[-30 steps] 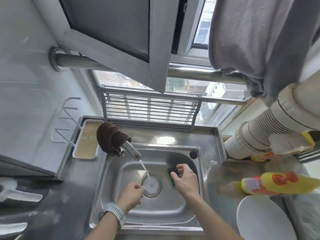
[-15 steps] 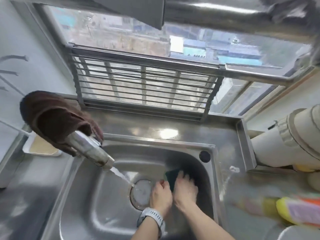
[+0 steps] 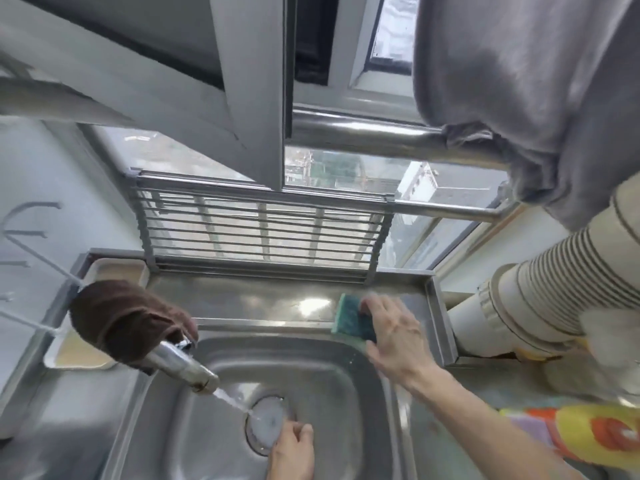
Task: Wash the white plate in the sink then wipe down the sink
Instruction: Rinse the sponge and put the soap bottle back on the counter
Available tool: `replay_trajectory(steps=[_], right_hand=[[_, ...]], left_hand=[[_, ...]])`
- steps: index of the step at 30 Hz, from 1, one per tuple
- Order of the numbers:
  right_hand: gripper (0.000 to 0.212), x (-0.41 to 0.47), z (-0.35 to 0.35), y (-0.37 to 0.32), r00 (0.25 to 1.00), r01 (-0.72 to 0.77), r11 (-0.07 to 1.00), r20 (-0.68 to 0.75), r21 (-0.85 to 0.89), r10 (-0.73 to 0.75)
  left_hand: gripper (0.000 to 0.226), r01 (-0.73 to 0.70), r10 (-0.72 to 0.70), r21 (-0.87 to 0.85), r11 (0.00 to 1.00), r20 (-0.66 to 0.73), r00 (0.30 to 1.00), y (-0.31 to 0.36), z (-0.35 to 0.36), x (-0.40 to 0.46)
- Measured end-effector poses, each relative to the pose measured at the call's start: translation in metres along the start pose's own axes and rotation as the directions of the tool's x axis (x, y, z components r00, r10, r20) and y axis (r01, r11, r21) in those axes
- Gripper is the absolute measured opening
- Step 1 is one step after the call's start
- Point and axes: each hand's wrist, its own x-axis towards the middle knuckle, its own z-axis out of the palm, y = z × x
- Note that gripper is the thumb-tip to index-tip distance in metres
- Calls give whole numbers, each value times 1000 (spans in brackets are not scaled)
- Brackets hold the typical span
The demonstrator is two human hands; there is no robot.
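Our right hand (image 3: 394,337) now grips the green sponge (image 3: 353,318) up on the sink's (image 3: 325,372) back ledge, lifted out of the basin. Our left hand (image 3: 292,448), fingers loosely curled and holding nothing, rests by the drain (image 3: 265,424), where the tap (image 3: 183,367) still runs; the plate is out of view.

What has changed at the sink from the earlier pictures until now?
The right hand lifted the green sponge out of the basin, where it lay near the far wall, up to the back ledge of the sink. The left hand stays by the drain. Water still runs from the tap, and the brown cloth still hangs over it.
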Motion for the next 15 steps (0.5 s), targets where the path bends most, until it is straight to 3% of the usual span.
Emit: replay_trajectory(steps=[8, 15], right_hand=[[51, 64, 14, 16, 978, 65, 997, 197, 33, -70], [56, 31, -1, 12, 992, 71, 997, 105, 39, -75]], left_hand=[[6, -33, 33, 8, 999, -22, 999, 18, -5, -19], [6, -136, 134, 49, 990, 31, 990, 20, -11, -23]])
